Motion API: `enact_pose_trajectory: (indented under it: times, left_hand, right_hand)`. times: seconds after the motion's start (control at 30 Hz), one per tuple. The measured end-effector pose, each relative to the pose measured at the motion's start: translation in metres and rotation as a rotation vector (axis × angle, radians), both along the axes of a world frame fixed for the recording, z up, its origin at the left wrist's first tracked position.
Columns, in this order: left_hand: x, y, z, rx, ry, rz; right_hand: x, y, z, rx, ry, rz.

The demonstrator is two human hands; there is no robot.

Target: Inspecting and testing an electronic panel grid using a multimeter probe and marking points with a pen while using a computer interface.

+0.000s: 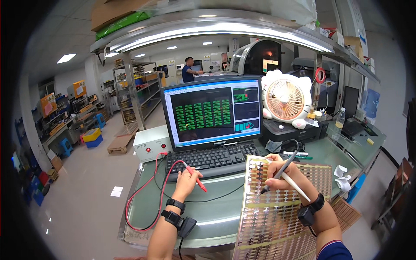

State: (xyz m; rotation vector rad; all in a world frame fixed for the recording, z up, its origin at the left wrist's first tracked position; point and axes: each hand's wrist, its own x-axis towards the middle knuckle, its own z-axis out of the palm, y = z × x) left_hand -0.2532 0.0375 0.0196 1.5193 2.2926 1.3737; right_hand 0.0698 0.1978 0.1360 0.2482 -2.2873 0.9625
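Here we saw our left hand [186, 178] raised over the glass-topped counter [216, 212], just in front of the black keyboard [212, 159]. Its fingers [190, 172] were curled shut around a red probe [196, 177], whose tip pointed down and to the right, clear of the counter. A red lead [143, 195] ran from the probe in a loop across the counter and back up toward a small white box [151, 145] with red buttons, standing to the left of the monitor [212, 112].

Our right hand [284, 173] rested on the upper edge of a large copper-coloured panel [277, 212] printed with rows of small repeated patterns. That panel lay tilted on the right part of the counter, its upper left corner close to the keyboard. The right fingers [277, 167] were closed around a grey probe [279, 173] held like a pen, its tip touching the panel near the upper left. A black cable [288, 145] arched up from the probe toward the back of the counter.

Both wrists wore black bands. The monitor showed rows of green shapes on a dark field. Right of it stood a white round fan [285, 99] with small ears on a black device [294, 130], and a clear bottle [340, 119] stood farther right. Far behind, a person [188, 69] in a dark top stood at another bench.
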Motion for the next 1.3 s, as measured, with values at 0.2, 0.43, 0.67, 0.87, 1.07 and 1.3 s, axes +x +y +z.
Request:
enact_pose_trajectory:
  times: [0.2, 0.43, 0.67, 0.87, 1.07, 1.3]
  left_hand:
    - [0.006, -0.002, 0.0, 0.01, -0.037, 0.041]
    - [0.003, -0.005, -0.003, 0.033, -0.066, 0.029]
    - [0.0, -0.004, -0.009, 0.04, -0.079, 0.003]
    - [0.001, -0.004, -0.007, 0.059, -0.055, 0.028]
    - [0.004, -0.002, -0.006, 0.024, -0.035, 0.027]
    - [0.017, -0.002, 0.006, 0.296, -0.177, -0.007]
  right_hand:
    - [0.003, -0.003, 0.0, -0.024, -0.04, -0.019]
    - [0.0, 0.003, -0.005, -0.009, -0.027, 0.01]
    - [0.002, 0.005, -0.007, -0.049, 0.01, 0.028]
    - [0.0, 0.007, -0.008, -0.026, 0.027, 0.043]
    - [0.0, 0.009, -0.007, 0.001, 0.075, 0.068]
    - [0.001, 0.004, -0.005, 0.028, 0.077, 0.072]
